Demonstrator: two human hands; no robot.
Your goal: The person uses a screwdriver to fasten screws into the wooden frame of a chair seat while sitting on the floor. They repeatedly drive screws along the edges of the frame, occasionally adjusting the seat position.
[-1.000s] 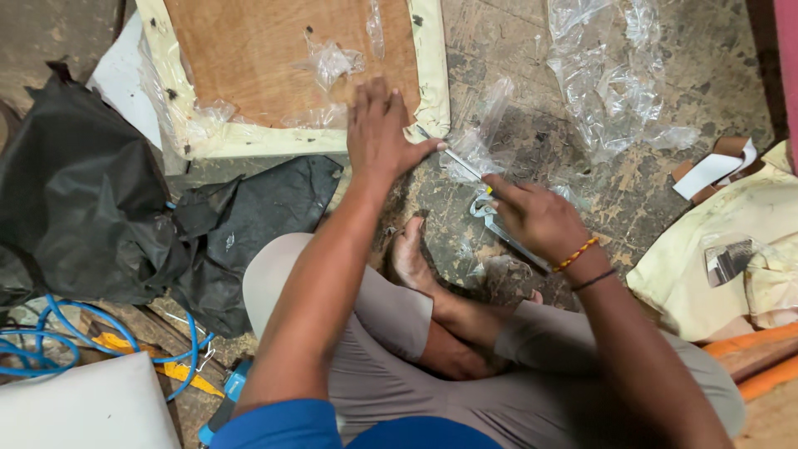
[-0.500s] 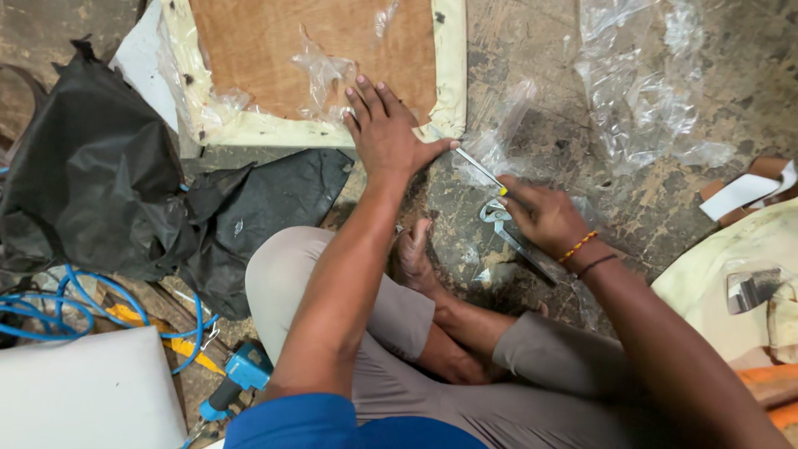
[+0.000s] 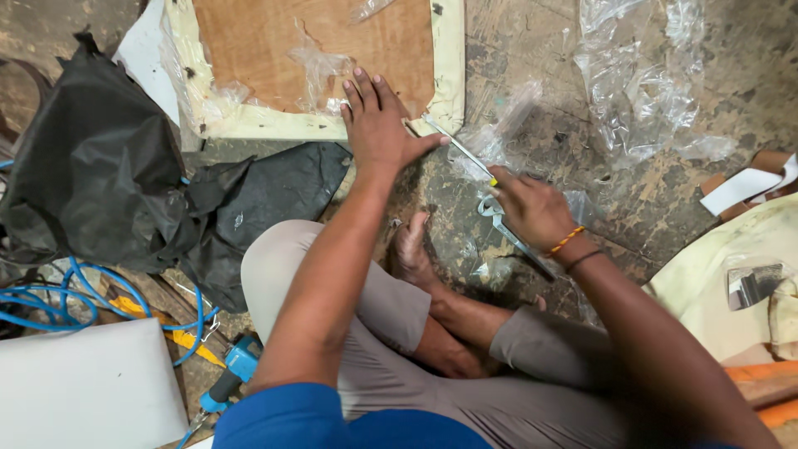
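- The floor (image 3: 632,199) fills the view, stained, scuffed concrete, and the person sits cross-legged on it with one bare foot (image 3: 411,249) tucked up front.
- Big black sheet (image 3: 91,183) lies crumpled on the left, one flap reaching in toward the person's knee.
- At the top sits the padded panel (image 3: 332,125), a brown board face with a cream fabric edge, flat on the floor, scraps of clear film clinging to it.
- Clear plastic wrap (image 3: 640,91) lies bunched up at upper right, well apart from the panel.
- A white slab (image 3: 83,391) sits at lower left, with a coil of blue hose (image 3: 50,303) just above it and a blue power tool (image 3: 237,370) beside it.
- Cream cushion piece (image 3: 731,283) lies at the right edge, near the right forearm.
- Left hand (image 3: 378,125) is spread flat, palm down, pressing on the panel's lower edge, fingers splayed, gripping nothing.
- Right hand (image 3: 532,208) is clenched around the handle end of a thin screwdriver (image 3: 457,150), yellow band showing at the fingers.
- The screwdriver's shaft slants up and left, its tip right at the panel's lower right corner, just beside the left thumb.
- A metal tool (image 3: 511,233) lies on the floor under the right hand; whether the hand touches it, I cannot tell.
- Orange and dark bracelets (image 3: 569,245) ring the right wrist.
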